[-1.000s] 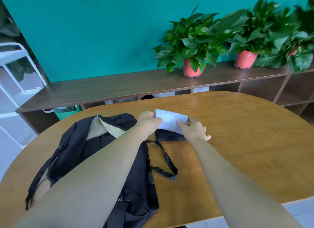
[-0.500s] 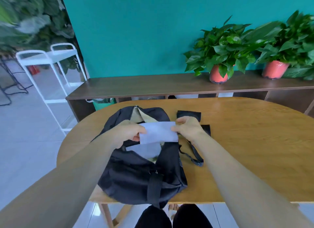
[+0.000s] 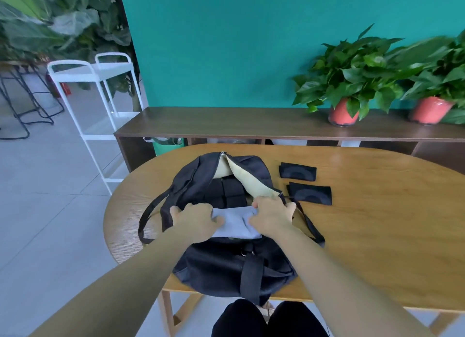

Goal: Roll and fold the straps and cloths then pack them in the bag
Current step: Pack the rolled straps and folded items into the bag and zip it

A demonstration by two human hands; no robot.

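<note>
Packing looks well underway. A black fabric backpack (image 3: 234,266) lies unzipped on the oval wooden counter (image 3: 377,223), its cream lining (image 3: 247,180) showing, and several dark folded bundles (image 3: 231,189) already sit side by side inside it. I am lowering a pale blue-grey folded cloth (image 3: 235,223) into the near end of the opening. Still to pack, as far as I can see, are two flat black folded cloths (image 3: 297,171) lying on the counter just right of the bag, one behind the other. Both my arms reach straight forward over the bag. My left hand (image 3: 195,219) grips the cloth's left end and my right hand (image 3: 273,217) grips its right end, fingers of both curled over the fabric, knuckles up, pressing it down into the bag's mouth.
</note>
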